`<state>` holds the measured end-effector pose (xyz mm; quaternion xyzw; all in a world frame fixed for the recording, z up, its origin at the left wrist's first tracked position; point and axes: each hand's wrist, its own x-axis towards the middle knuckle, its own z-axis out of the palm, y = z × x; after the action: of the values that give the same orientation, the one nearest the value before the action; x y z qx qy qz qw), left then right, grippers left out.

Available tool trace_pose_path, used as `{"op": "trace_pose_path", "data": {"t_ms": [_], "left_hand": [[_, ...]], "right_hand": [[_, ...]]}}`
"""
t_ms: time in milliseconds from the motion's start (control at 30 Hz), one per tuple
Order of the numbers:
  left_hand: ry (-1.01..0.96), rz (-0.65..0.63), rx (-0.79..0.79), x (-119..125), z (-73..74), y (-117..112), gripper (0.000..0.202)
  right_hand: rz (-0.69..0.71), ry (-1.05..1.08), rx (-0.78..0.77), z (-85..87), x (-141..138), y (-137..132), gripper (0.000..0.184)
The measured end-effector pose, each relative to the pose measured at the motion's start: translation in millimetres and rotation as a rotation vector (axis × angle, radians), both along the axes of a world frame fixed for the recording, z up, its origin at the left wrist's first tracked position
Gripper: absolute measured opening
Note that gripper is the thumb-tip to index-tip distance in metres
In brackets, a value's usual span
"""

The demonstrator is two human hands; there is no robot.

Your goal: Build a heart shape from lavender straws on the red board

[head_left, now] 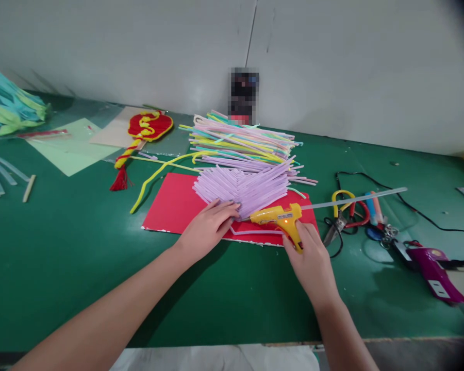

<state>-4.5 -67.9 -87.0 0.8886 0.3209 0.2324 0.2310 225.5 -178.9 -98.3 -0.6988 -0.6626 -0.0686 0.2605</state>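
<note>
My right hand (313, 257) is wrapped round the handle of a yellow hot glue gun (272, 215), its small light glowing orange. A long clear glue stick (355, 199) sticks out of its back. The nozzle points left, close to the fingertips of my left hand (211, 224). Those fingers are closed at the lower edge of a leaf-like panel of lavender pipe cleaners (242, 188), laid in a V pattern. A bent lavender pipe cleaner (257, 233) runs from under my left fingers towards the gun handle. Beneath lies a red board (170, 203).
Behind the panel lies a pile of coloured pipe cleaners (239, 139). A red and yellow tasselled ornament (150, 126) lies back left, glue sticks (0, 172) far left. Right are scissors (344, 211), keys (388, 234), a black cord (386, 185) and a purple device (435, 273).
</note>
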Motion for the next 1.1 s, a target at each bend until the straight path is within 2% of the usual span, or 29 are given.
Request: {"op": "trace_pose_path", "data": {"t_ms": [667, 1100], "left_hand": [[0.03, 0.009, -0.007, -0.6, 1.6, -0.5, 0.021], [0.022, 0.003, -0.003, -0.6, 0.9, 0.7, 0.021]], "right_hand": [[-0.064, 0.013, 0.019, -2.9, 6.6, -1.0, 0.037], [-0.123, 0.045, -0.006, 1.9, 9.9, -2.0, 0.036]]}}
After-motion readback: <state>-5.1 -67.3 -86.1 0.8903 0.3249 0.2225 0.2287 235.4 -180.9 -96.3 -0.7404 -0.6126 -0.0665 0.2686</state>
